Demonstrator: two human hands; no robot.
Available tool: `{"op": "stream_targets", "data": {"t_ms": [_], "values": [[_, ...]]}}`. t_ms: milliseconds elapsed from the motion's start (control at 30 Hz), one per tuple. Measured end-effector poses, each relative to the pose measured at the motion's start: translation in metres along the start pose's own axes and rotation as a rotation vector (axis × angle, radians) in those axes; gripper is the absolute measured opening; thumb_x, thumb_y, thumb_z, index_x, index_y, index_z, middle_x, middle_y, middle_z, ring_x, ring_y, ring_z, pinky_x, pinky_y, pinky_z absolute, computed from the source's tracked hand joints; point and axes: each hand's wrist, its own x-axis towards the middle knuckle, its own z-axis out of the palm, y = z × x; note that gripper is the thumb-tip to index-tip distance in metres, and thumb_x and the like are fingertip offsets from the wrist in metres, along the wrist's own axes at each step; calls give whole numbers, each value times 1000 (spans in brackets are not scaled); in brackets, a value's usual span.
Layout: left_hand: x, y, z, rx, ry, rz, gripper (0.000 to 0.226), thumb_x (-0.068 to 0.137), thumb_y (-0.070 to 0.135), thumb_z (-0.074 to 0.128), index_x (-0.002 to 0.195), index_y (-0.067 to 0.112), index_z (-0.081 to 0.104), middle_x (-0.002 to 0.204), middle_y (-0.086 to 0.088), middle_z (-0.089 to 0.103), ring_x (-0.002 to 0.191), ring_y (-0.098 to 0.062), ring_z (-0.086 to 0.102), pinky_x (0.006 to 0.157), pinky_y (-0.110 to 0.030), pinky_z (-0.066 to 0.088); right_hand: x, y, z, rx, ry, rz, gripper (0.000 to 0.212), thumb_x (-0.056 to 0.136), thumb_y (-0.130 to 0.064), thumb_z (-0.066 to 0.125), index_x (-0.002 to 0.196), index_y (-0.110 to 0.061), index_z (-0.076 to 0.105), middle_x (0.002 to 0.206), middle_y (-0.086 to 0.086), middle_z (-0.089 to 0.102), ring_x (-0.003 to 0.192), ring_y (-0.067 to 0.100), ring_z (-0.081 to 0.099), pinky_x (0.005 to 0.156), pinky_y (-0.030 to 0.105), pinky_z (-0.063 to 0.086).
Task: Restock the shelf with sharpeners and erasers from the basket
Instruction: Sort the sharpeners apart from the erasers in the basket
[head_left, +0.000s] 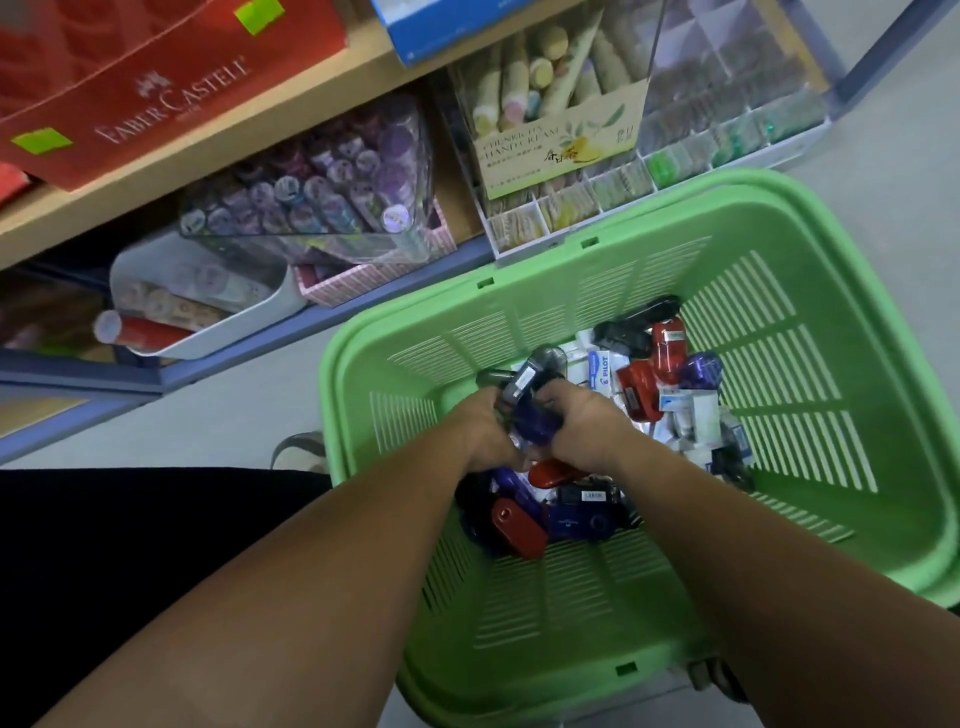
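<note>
On the left the shelf (218, 171) is seen, with a red box (156, 93) laid on its board. Under the board a white tray (130, 260) with rolls and a clear case (311, 208) of pens are kept. Further right a hand cream box (561, 140) and an organizer (519, 228) with many small compartments are placed. No sharpener and no eraser can be recognised in any of these places, so it cannot be told how much was restocked, or which spot is meant for the goods.

The basket (779, 197) stands on the floor, just beside the shelf. The task's things are all found inside it, heaped on its bottom.

Both hands are lowered into the basket, close together over the heap. The left hand (485, 431) is closed, with its fingers curled round a bunch of sharpeners (535, 421). The right hand (587, 421) is closed on the same bunch from the other side. A grey sharpener and a purple one are seen between the two hands. The bunch is not yet lifted clear of the heap.

Under the wrists more sharpeners are lying loose, among them a red one (519, 519). To the right of the hands the erasers (691, 415) are piled, white with blue print, with some red and purple sharpeners on top of them.

The step in hand is judged to be the gathering of a handful. Much work is judged to remain: many sharpeners and, as it seems, all the erasers in view are to be carried to the shelf.
</note>
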Motion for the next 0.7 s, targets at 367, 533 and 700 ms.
{"op": "stream_targets", "data": {"t_ms": [367, 533, 700], "values": [[2, -5, 3, 265, -105, 44, 73, 74, 18, 91, 138, 21, 56, 136, -2, 63, 119, -23, 62, 101, -31, 49, 2, 8, -12, 21, -112, -59, 32, 76, -19, 87, 97, -27, 65, 95, -5, 70, 90, 15, 66, 84, 32, 55], [7, -13, 5, 312, -85, 84, 55, 73, 24, 91, 122, 26, 66, 127, 1, 66, 118, -23, 62, 99, -34, 49, -5, 16, -18, 134, -203, -119, 26, 76, -5, 83, 88, -19, 64, 95, 8, 72, 86, 24, 69, 84, 45, 60], [9, -18, 9, 381, -15, 161, 44, 78, 42, 85, 112, 24, 65, 110, 2, 66, 101, -21, 63, 91, -37, 54, -21, 18, -45, 189, -135, -20, 23, 76, 4, 73, 80, -14, 59, 82, 15, 63, 74, 24, 61, 68, 41, 55]]}}
